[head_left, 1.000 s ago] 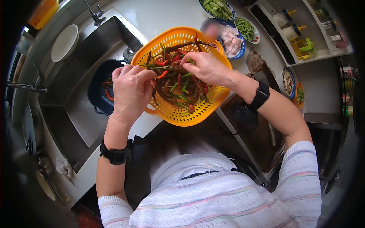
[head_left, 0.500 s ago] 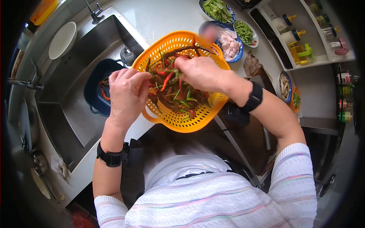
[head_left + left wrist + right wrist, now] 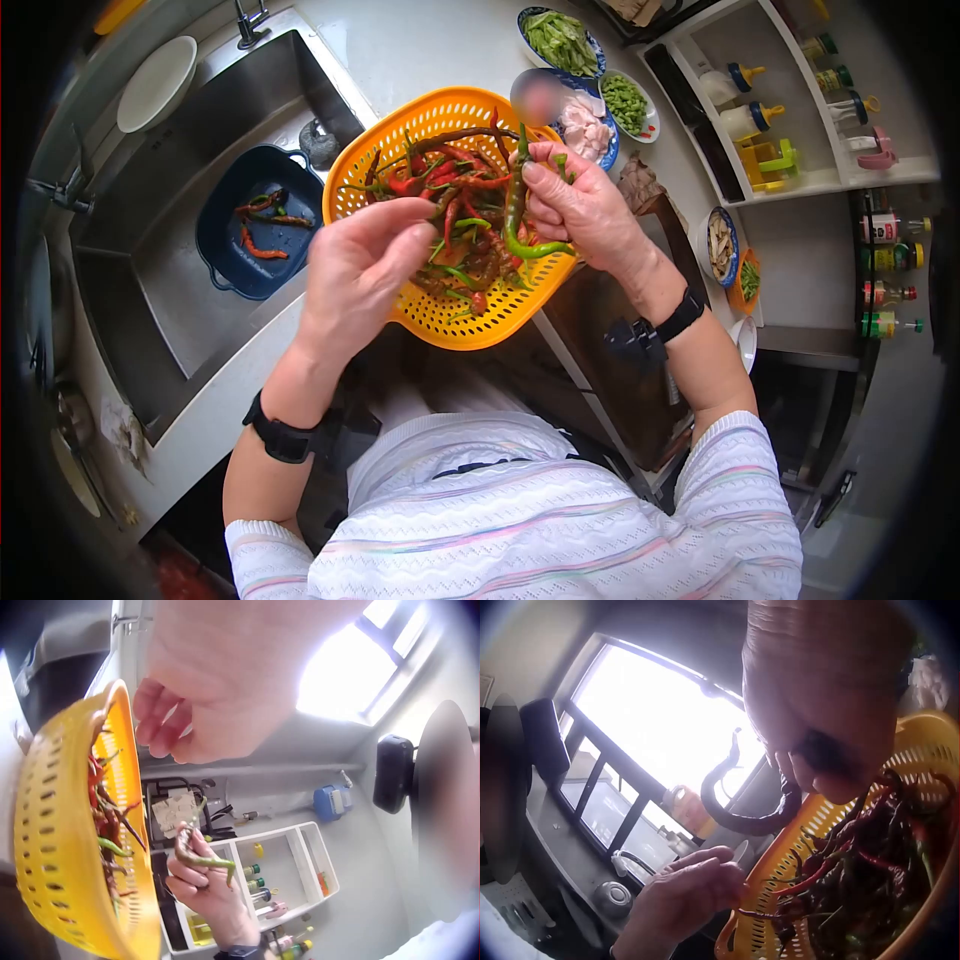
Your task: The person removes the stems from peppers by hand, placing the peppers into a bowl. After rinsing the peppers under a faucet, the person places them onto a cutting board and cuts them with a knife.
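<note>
A curved, mostly green chili pepper (image 3: 516, 212) is pinched between the thumb and fingers of my right hand (image 3: 590, 205), raised over the right side of the yellow basket (image 3: 440, 325). In the right wrist view the pepper (image 3: 742, 823) shows dark against the window. Across from it, my left hand (image 3: 355, 270) hovers over the basket's near left edge, its fingers loosely bent and nothing seen in them. Beneath both hands, red, brown and green chilies (image 3: 478, 255) fill the perforated basket.
Left of the basket, a dark blue basin (image 3: 214, 232) with a few chilies stands in the steel sink (image 3: 185, 325). Behind are dishes of sliced greens (image 3: 565, 42), pale meat (image 3: 582, 128) and chopped green pieces (image 3: 625, 104). A white shelf (image 3: 680, 60) holds bottles at right.
Both hands were down among the chilies. My right hand has lifted the green chili up and to the right, while my left hand has drawn back a little with its fingers loosened.
</note>
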Demonstrator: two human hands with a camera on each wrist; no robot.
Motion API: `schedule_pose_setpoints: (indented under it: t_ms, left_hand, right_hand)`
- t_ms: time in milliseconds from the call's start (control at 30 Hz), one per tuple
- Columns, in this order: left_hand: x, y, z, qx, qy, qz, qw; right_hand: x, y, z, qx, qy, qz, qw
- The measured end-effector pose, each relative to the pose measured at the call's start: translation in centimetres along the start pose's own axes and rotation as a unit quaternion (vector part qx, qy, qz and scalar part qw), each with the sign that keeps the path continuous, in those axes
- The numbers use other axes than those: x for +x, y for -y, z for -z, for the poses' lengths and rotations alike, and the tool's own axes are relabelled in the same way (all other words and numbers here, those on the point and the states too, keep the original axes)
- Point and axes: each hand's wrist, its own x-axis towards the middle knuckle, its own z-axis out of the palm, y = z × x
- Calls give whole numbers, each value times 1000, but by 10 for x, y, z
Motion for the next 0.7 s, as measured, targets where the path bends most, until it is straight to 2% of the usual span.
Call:
schedule_pose_setpoints:
  t_ms: [33,67,100,133,200,233,267,300,367,467,533,567,600,633,667,700]
  left_hand:
    - [0,-7,-12,-110,21,101,989]
    - [0,-8,-21,-174,38,151,972]
    - [0,-7,-25,-237,55,201,949]
    - [0,-4,-25,-235,54,200,950]
    - [1,3,-26,-228,92,180,953]
    - [0,2,-26,-228,93,180,952]
    - [-2,-1,-24,-192,59,157,967]
    - [-2,-3,-23,-155,26,133,979]
    - [-4,-6,-19,-126,18,133,983]
    - [-6,-4,-16,-51,19,135,989]
    - [-10,3,-16,49,-3,9,999]
    - [-13,2,-15,50,1,8,999]
    - [-19,-4,-13,120,13,-17,993]
    - [-24,-11,-12,189,26,-41,981]
    - [-28,-22,-11,242,52,-32,968]
    - [-30,-24,-10,243,55,-31,968]
  right_hand:
    - [-3,-4,-9,28,-9,8,1000]
    - [-7,-9,-17,45,11,11,999]
    - [-9,-13,-22,33,21,10,999]
    - [-11,-15,-25,14,30,21,999]
    - [-14,-13,-26,-5,37,32,999]
    - [-17,-6,-26,-57,21,53,997]
    - [-19,-1,-25,-109,5,74,991]
    - [-19,1,-23,-109,4,75,991]
    - [-19,4,-20,-246,-1,122,961]
    - [-20,11,-22,-276,6,99,956]
    - [-20,10,-20,-293,14,87,952]
    - [-21,8,-17,-328,45,81,940]
    - [-22,8,-14,-363,76,76,926]
    - [-26,8,-15,-361,72,76,927]
    - [-33,9,-17,-388,111,66,913]
    - [-40,8,-20,-414,150,55,896]
